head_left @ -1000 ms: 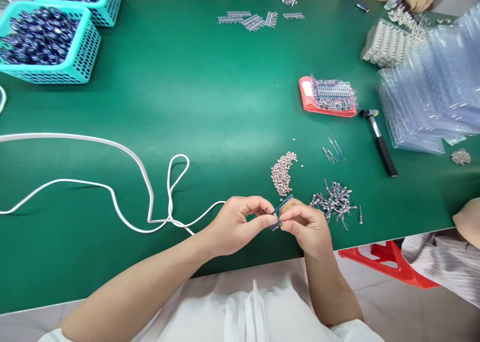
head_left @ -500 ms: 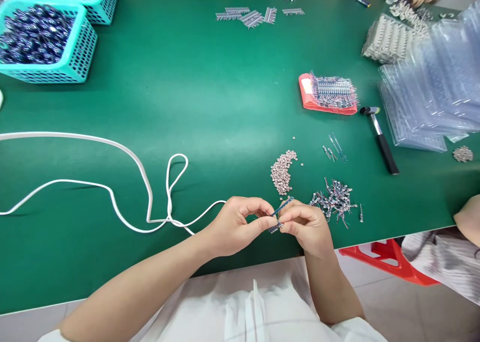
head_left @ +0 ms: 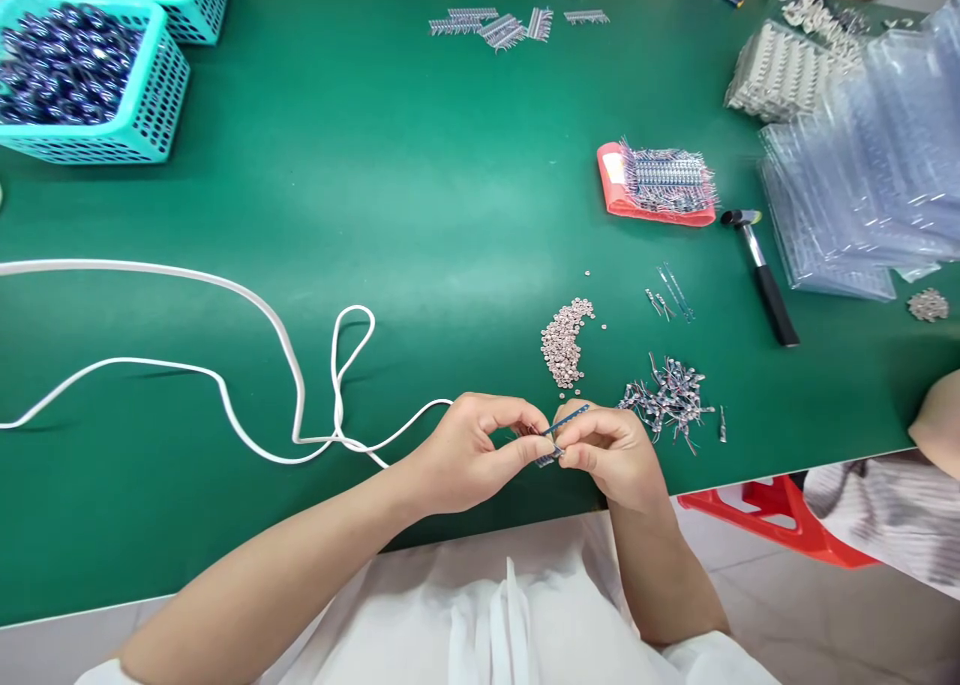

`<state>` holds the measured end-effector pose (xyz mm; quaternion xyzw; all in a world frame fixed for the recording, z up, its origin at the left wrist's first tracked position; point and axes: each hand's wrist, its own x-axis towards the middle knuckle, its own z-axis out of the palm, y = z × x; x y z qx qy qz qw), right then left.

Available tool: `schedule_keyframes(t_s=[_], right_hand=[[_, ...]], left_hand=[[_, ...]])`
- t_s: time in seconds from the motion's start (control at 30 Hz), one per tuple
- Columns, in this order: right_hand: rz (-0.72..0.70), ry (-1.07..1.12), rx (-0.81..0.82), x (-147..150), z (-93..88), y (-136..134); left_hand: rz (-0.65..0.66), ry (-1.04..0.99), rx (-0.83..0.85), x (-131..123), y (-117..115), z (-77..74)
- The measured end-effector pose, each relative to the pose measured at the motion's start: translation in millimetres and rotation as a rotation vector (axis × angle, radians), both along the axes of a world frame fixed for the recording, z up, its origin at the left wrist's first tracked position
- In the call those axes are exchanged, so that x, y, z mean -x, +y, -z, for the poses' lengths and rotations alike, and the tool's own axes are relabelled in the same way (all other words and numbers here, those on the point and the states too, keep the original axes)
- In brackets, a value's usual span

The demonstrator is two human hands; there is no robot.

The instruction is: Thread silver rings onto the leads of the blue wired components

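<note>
Both my hands meet near the front edge of the green table [head_left: 420, 195]. My left hand [head_left: 472, 450] pinches one end of a thin blue strip [head_left: 571, 417] carrying small wired parts. My right hand [head_left: 611, 450] is closed on the strip's other side, fingertips touching the left thumb. Just beyond the hands lies a heap of small silvery discs [head_left: 564, 340]. A tangle of small wired components [head_left: 669, 397] sits to the right of my right hand.
A white cable [head_left: 225, 385] loops across the left. Two teal baskets [head_left: 154, 105] of dark blue parts stand far left. A red pad with filled strips [head_left: 656, 187], a small hammer [head_left: 761, 275], clear plastic trays [head_left: 862, 175], another person's knee [head_left: 937, 425] are at right.
My hands keep the same pinch on the strip with only slight finger shifts. The view has drifted a little, so the table items sit slightly higher.
</note>
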<state>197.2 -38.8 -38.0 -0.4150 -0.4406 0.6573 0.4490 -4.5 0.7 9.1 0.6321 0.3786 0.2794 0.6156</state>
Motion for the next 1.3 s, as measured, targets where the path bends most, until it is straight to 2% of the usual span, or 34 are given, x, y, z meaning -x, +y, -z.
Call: schedule_keyframes(t_s=[0.13, 0.33, 0.5, 0.77, 0.9, 1.03, 1.13, 1.3], right_hand=[[0.008, -0.022, 0.037, 0.8, -1.6, 0.0], [0.01, 0.004, 0.006, 1.3, -2.0, -0.4], [0.053, -0.083, -0.023, 2.6, -4.8, 1.1], [0.017, -0.21, -0.111, -6.0, -16.1, 0.7], [0.058, -0.301, -0.132, -7.0, -18.4, -3.1], [0.12, -0.298, -0.133, -6.6, -17.6, -5.2], [0.129, -0.291, -0.136, -7.1, -16.2, -6.4], [0.121, -0.288, -0.109, -7.7, -14.2, -9.9]], left_hand=[[-0.012, -0.004, 0.001, -0.3, -0.9, 0.2], [-0.003, -0.008, 0.023, -0.5, -1.5, 0.6], [-0.025, 0.028, 0.049, -1.6, -1.1, 1.7], [-0.135, -0.027, 0.212, -5.7, -2.9, 7.3], [-0.129, -0.096, 0.3, -6.6, -3.5, 11.1], [-0.124, -0.091, 0.369, -7.7, -2.9, 13.1], [-0.12, -0.093, 0.35, -8.2, -2.5, 15.0], [-0.043, 0.014, 0.172, -6.1, -1.0, 16.0]])
